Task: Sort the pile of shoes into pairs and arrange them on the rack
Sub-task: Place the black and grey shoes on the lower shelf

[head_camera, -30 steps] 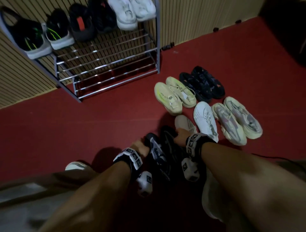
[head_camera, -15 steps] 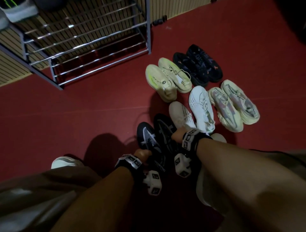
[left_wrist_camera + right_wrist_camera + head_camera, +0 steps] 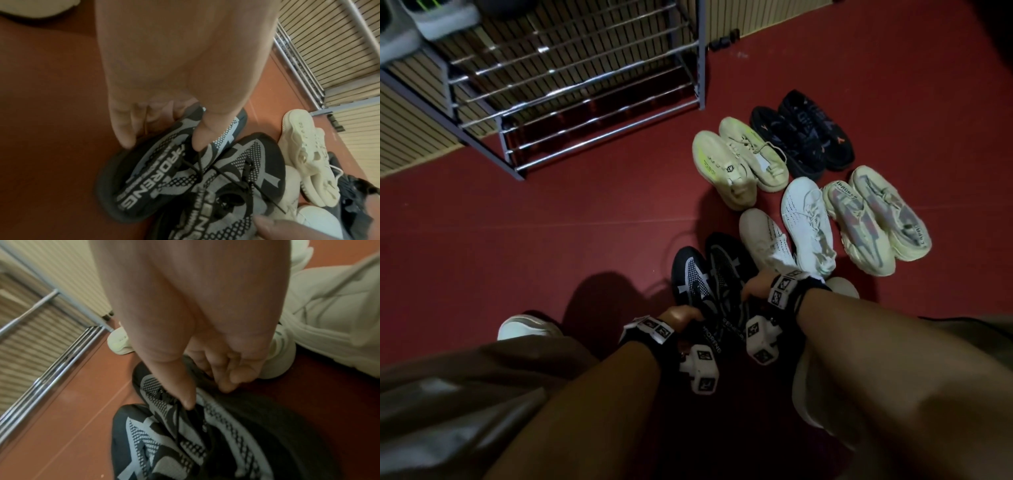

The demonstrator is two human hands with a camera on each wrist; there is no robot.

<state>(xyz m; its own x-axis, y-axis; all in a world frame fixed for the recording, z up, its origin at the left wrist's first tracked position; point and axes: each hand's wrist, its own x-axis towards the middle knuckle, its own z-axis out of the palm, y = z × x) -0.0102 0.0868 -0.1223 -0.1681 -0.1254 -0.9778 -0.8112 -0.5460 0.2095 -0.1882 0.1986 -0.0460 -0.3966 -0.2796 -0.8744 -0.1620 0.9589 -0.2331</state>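
Two black shoes with grey mesh patterns lie side by side on the red floor. My left hand (image 3: 681,313) grips the left black shoe (image 3: 690,274) near its heel; in the left wrist view its thumb and fingers (image 3: 123,138) pinch the shoe (image 3: 164,170). My right hand (image 3: 751,291) grips the right black shoe (image 3: 726,270); in the right wrist view the thumb and curled fingers (image 3: 228,382) hold its upper (image 3: 226,426). The metal rack (image 3: 571,92) stands at the upper left.
On the floor to the right lie a yellowish pair (image 3: 736,161), a black pair (image 3: 804,133), a white pair (image 3: 787,233) and a cream and grey pair (image 3: 876,219). Shoes (image 3: 431,17) sit on the rack's top shelf. My own shoe (image 3: 527,327) shows at the left.
The view has tilted down and moved closer to the floor. Both hands have drawn the black pair slightly toward me, with their grips unchanged.
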